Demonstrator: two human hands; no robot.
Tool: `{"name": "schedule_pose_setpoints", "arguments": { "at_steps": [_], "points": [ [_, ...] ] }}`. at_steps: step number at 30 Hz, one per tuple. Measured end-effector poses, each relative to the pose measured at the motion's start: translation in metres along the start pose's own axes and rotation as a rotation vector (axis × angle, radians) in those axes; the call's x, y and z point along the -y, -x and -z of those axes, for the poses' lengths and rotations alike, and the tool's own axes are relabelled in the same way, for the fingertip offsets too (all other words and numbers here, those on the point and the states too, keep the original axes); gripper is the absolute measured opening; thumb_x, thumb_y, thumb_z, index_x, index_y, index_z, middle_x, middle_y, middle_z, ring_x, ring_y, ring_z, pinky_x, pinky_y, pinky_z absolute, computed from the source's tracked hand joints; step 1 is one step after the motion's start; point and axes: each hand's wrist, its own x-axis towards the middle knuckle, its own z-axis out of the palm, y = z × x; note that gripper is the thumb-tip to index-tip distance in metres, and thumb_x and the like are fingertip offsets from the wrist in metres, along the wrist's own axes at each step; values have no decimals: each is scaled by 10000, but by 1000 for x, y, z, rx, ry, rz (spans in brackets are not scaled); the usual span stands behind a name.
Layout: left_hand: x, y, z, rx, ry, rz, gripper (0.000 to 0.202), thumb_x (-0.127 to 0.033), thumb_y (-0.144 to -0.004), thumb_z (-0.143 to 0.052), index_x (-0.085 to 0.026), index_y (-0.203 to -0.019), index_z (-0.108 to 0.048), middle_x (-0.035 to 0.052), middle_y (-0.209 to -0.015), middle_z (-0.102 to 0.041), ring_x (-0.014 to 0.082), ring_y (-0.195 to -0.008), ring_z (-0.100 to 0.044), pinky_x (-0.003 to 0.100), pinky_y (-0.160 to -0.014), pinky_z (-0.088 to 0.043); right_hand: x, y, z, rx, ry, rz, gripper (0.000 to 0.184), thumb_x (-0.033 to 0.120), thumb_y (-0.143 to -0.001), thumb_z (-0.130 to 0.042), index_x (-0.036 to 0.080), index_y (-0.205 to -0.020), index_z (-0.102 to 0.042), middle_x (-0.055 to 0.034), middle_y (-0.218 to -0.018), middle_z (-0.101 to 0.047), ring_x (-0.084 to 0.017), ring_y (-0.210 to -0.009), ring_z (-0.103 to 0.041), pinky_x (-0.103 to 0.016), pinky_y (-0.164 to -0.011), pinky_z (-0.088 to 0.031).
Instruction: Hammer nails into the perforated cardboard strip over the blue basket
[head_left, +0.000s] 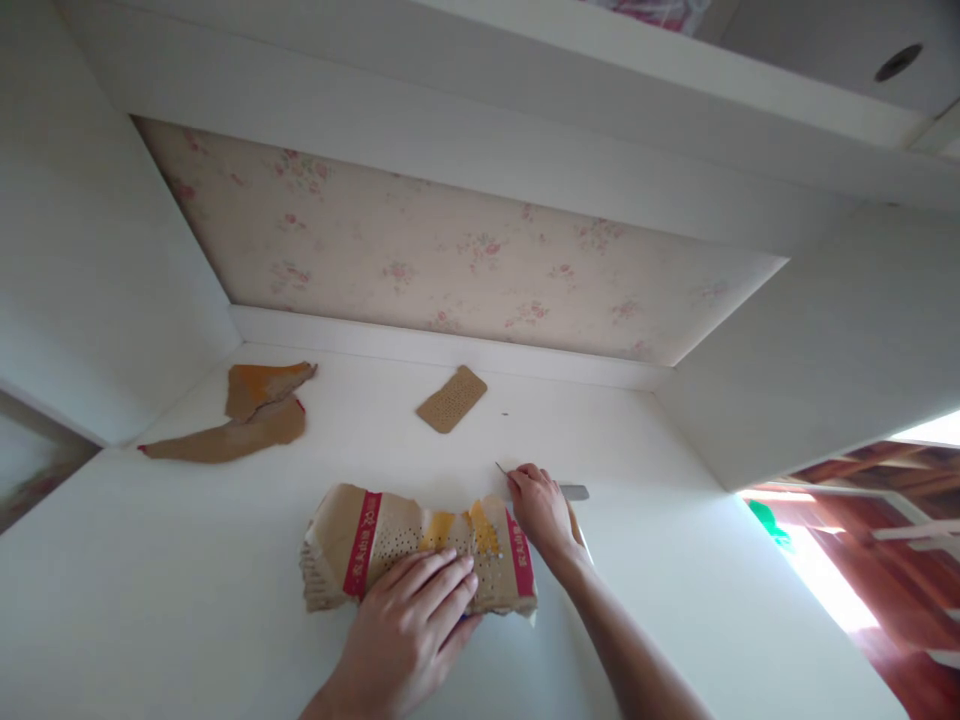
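Cardboard packaging (409, 525), torn-edged and dotted with holes, lies on the white counter (202, 590). The left hand (409, 618) lies flat across its near edge, fingers extended close together, probably to keep it from sliding. Beside its right end, the right hand (541, 508) pinches a thin pointed tool (501, 467), seemingly for fine control; whether it also holds the grey strip (576, 492) next to it, I cannot tell. Farther back, a perforated cardboard patch (452, 400) and, leftward, torn cardboard scraps (262, 427) lie well apart, apparently to leave working room.
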Motion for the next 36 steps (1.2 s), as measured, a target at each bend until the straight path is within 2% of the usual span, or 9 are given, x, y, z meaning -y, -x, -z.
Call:
{"name": "schedule_pose_setpoints", "arguments": {
  "at_steps": [8, 11, 15, 18, 21, 24, 27, 32, 36],
  "points": [
    [1, 3, -1, 19, -9, -18, 236, -316, -975, -512, -229, -1104, -690, 2, -1122, -737, 177, -1034, -668, 325, -927, -504, 2, 2, -9, -24, -142, -74, 244, 305, -945, -616, 176, -1151, -625, -69, -1188, -644, -227, -1013, -646, -446, -866, -542],
    [2, 0, 4, 48, -10, -37, 243, -312, -980, -501, -227, -1104, -691, 8, -1118, -738, 178, -1019, -673, 327, -911, -520, 3, 9, 0, -73, -298, -113, 190, 246, -994, -498, 154, -1088, -636, -79, -1039, -684, -220, -961, -650, -420, -864, -524],
    [2, -4, 11, 86, 12, -30, 229, -316, -963, -533, -227, -1097, -696, 12, -1112, -739, 190, -1004, -676, 341, -898, -537, -1, 31, 21, -151, -576, -177, 325, 259, -1015, -330, 156, -1229, -553, -101, -948, -705, -227, -859, -658, -377, -782, -521],
    [1, -8, 15, 137, 58, 8, 237, -358, -929, -586, -229, -1092, -700, 19, -1108, -736, 215, -1001, -672, 366, -880, -558, 0, 54, 40, -161, -792, -208, 295, 369, -989, -415, 196, -1061, -642, -82, -951, -718, -223, -880, -667, -352, -806, -527],
    [1, -11, 17, 185, 130, 85, 205, -353, -926, -594, -252, -1067, -704, 0, -1110, -730, 223, -1010, -661, 387, -871, -572, 7, 74, 55, -111, -979, -216, 329, 461, -954, -494, 193, -1027, -669, -69, -887, -729, -216, -850, -683, -321, -768, -552],
    [2, -10, 15, 215, 186, 134, 178, -286, -944, -565, -269, -1052, -705, -16, -1108, -726, 214, -1028, -650, 398, -896, -566, 15, 85, 61, -47, -1167, -207, 301, 464, -937, -549, 216, -1051, -675, -39, -856, -714, -199, -822, -666, -312, -764, -548],
    [3, -8, 12, 195, 186, 133, 197, -265, -954, -542, -261, -1058, -710, -3, -1101, -729, 214, -1030, -650, 406, -914, -555, 21, 89, 60, 7, -1360, -193, 247, 434, -940, -556, 229, -969, -690, -17, -817, -669, -184, -796, -625, -311, -757, -527],
    [3, -6, 11, 169, 180, 124, 208, -250, -949, -544, -239, -1047, -727, 22, -1076, -739, 200, -1005, -658, 386, -918, -552, 26, 86, 60, 84, -1348, -188, 267, 438, -947, -538, 221, -981, -691, -35, -841, -676, -201, -820, -638, -330, -750, -528],
    [3, -5, 11, 176, 198, 131, 195, -233, -938, -561, -234, -1039, -728, 24, -1079, -740, 201, -1004, -657, 387, -917, -552, 29, 81, 65, 58, -1262, -151, 252, 449, -962, -509, 233, -989, -637, 17, -741, -605, -160, -709, -589, -275, -658, -501]
  ]
}}
